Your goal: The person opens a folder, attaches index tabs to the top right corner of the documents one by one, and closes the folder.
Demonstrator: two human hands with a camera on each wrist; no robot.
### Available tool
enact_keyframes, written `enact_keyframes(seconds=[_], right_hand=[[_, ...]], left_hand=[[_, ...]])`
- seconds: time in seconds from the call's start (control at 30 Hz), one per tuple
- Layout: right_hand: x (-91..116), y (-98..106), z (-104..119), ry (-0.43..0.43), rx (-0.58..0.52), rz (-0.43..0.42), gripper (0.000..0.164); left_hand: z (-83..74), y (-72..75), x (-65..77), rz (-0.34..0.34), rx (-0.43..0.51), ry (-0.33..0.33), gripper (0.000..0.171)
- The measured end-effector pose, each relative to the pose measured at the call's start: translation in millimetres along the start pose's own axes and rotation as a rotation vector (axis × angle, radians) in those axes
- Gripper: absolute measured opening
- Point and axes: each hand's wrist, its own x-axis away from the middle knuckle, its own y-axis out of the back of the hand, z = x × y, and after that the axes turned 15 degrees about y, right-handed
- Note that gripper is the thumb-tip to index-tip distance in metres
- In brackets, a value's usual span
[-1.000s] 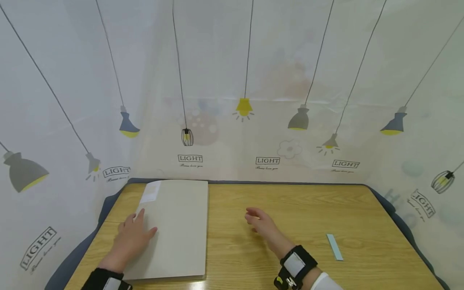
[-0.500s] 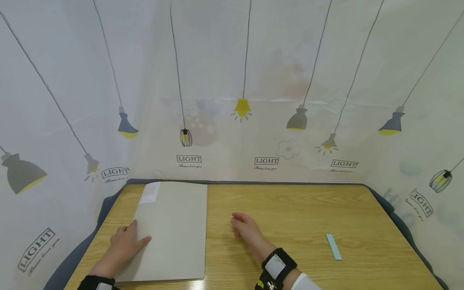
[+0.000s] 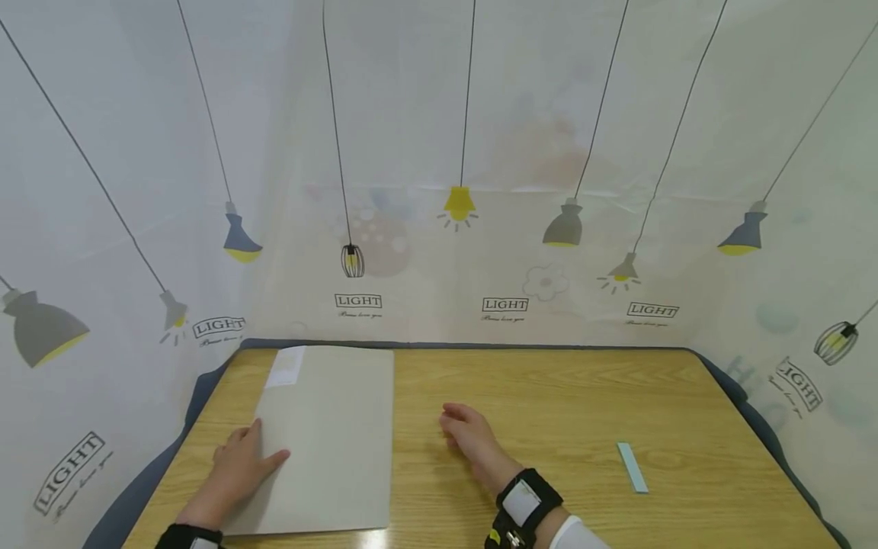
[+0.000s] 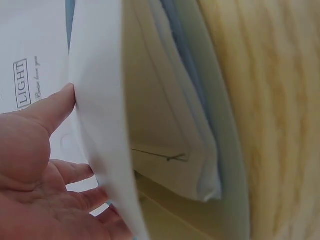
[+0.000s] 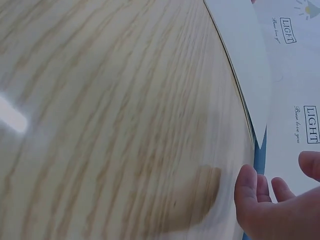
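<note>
From my head view, a pale grey folder (image 3: 329, 442) lies flat on the left side of the table, a white label (image 3: 285, 366) at its far left corner. The left hand (image 3: 240, 463) touches its left edge, thumb and fingers spread wide. In my left wrist view the folder's cover gapes, showing papers (image 4: 172, 115) inside. The right hand (image 3: 475, 438) is well apart from the folder, to its right, fingers gently curved and holding nothing. The table (image 3: 549, 389) is yellowish wood grain; a pale blue strip (image 3: 632, 467) lies farther right. Around it hangs white sheeting (image 3: 411, 114) printed with pendant lamps and "LIGHT".
</note>
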Motion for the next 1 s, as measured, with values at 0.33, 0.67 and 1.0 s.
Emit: enact_keyframes(seconds=[0.33, 0.67, 1.0], right_hand=[[1.4, 15.9, -3.3, -0.003, 0.019, -0.035, 0.043], [-2.2, 41.0, -7.2, 0.004, 0.04, -0.087, 0.042], [-4.1, 63.5, -10.7, -0.009, 0.074, -0.138, 0.041]], left_hand=[[-16.5, -9.9, 10.4, -0.026, -0.016, -0.05, 0.099], [-45.0, -25.1, 29.2, -0.04, -0.001, -0.103, 0.094], [-77.5, -41.9, 51.3, -0.116, 0.017, -0.139, 0.089]])
